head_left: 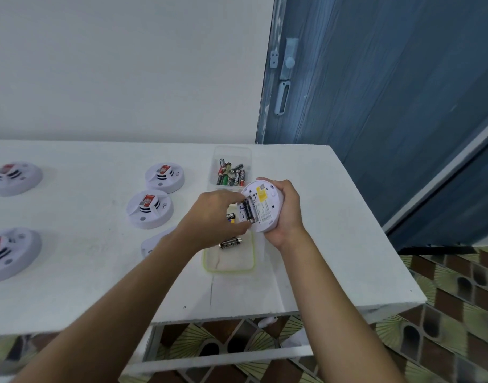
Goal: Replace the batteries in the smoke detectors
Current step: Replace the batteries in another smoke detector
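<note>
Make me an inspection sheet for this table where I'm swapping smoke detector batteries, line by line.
Surface: white table, things spread over its left and middle.
Job's things: held detector is back-side up with its compartment open and a battery inside; four more detectors lie on the table; clear box of batteries behind; green-rimmed tray with loose batteries below the hands.
Clutter: white piece, partly hidden by the left forearm.
Grippers: right hand grips the held detector; left hand pinches the battery.
Cables: nothing seen.
Surroundings: white wall, blue door, patterned floor.
</note>
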`<state>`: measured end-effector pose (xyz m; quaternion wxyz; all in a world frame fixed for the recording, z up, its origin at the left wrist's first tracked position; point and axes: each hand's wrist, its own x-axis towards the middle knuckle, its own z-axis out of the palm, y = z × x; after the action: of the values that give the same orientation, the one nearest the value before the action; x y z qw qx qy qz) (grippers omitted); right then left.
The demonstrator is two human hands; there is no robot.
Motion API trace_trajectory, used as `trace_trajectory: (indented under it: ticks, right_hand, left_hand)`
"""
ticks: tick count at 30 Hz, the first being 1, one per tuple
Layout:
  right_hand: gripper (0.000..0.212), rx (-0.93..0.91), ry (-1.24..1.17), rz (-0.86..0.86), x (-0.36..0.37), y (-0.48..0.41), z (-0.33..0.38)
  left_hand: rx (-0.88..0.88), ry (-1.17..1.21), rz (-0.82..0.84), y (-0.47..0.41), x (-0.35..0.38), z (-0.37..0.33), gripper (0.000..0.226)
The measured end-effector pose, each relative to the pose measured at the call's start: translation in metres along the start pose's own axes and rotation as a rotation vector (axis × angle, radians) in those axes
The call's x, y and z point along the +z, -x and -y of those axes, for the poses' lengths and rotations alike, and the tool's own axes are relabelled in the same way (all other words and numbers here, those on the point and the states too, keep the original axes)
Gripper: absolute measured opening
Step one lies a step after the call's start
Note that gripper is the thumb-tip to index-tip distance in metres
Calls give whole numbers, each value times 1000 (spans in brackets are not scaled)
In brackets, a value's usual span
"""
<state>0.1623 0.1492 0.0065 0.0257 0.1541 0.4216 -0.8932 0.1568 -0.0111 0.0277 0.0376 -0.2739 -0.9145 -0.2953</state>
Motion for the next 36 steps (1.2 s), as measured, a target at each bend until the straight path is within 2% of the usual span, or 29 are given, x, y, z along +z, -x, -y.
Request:
trace_trajectory:
  ticks: [9, 13, 19, 24, 28, 32, 34, 36]
  right_hand:
    - [31, 26, 70, -16, 4, -2, -5]
    - [34, 29, 88, -25, 7, -5, -8]
    - [30, 15, 58, -35, 4, -5, -7]
    - [27, -41, -6, -120, 7, -6, -4]
    - [26, -102, 2, -212, 10, -8, -7]
    - [21, -131, 2, -223, 10, -6, -7]
    - [20, -153, -6, -228, 8, -6, -6]
    - [21, -166, -12, -262, 5, -6, -7]
  left_hand:
    - [7, -111, 39, -2, -8, -9, 38]
    - [19, -213, 61, -1, -3, -9, 51]
    - [44, -172, 60, 0, 0, -5, 43]
    - [123, -69, -24, 5, 11, 3, 44]
    - [2, 72, 2, 6, 15, -3, 41]
    - [-223, 320, 41, 4, 14, -2, 39]
    - [-309, 407, 44, 3, 15, 1, 29]
    - [-349, 395, 54, 4, 14, 4, 12]
